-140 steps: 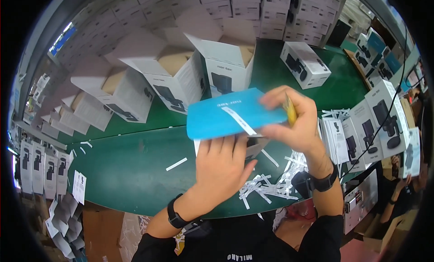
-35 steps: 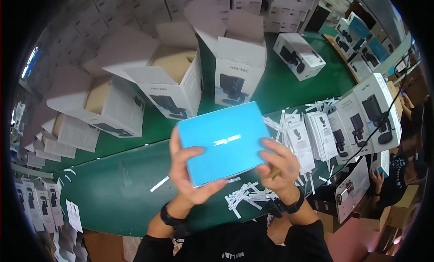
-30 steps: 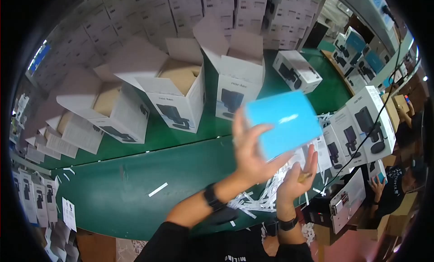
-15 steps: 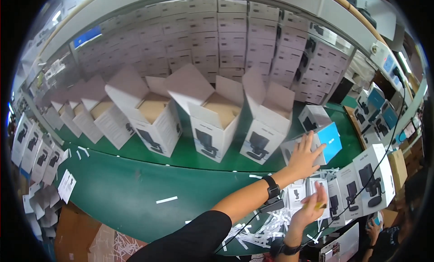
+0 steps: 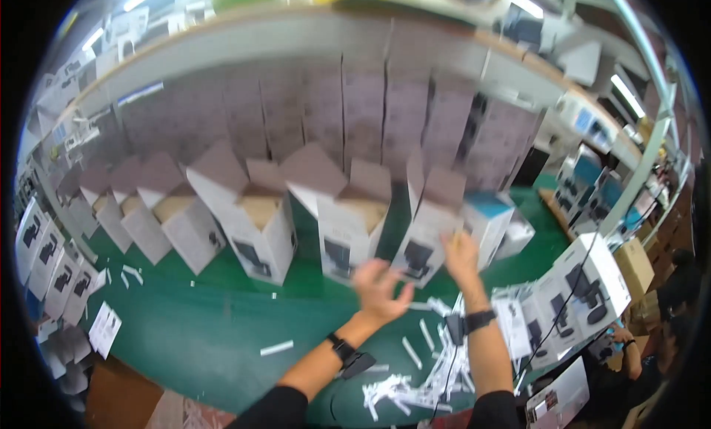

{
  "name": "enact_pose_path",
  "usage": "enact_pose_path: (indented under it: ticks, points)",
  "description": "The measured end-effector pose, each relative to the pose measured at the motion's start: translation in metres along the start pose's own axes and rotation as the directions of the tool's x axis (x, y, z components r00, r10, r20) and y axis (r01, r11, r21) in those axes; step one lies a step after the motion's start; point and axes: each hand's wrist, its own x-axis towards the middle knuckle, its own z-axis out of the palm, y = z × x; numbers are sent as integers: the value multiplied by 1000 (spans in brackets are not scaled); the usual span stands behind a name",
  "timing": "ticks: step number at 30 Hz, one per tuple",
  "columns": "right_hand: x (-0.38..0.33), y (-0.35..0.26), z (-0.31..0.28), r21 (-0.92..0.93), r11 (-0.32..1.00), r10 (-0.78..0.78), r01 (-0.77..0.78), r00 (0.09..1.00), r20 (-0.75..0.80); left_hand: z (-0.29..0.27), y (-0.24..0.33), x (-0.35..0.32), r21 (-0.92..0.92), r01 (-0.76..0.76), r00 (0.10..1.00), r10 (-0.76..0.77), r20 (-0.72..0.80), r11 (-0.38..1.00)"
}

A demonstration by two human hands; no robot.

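Observation:
My left hand (image 5: 381,290) is open, fingers spread, in front of the lower edges of two open white cartons. Nothing shows in it. My right hand (image 5: 462,260) is raised at the right side of the nearer open carton (image 5: 418,260), its fingers closed. A small yellow thing shows faintly at its fingertips, smeared by motion. Just right of that hand stands a white box with a blue top (image 5: 487,220), upright. The open carton has a dark picture on its front and its flaps raised. Another open carton (image 5: 339,257) stands left of it, with brown cardboard inside.
Several more open cartons (image 5: 259,244) continue leftward along the green table (image 5: 222,318). White paper strips (image 5: 422,388) lie heaped at the near right. Printed white boxes (image 5: 585,288) stand at the right edge, with a cable crossing them. Another person's hand (image 5: 622,334) is at the far right.
The blue-topped box has gone from lying tilted to standing upright beside the open carton. My left hand has left it and moved left; my right hand has risen to the carton's side.

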Motion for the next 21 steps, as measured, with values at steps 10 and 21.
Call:
enact_pose_path:
  ticks: [10,21]
  points:
    - [-83,-32,3,184,959,-163,216,950,-266,-74,-42,32,5,340,940,-340,-21,940]
    - [-240,-236,36,556,737,-586,385,773,242,-338,-29,-50,-173,479,801,-509,-316,861]
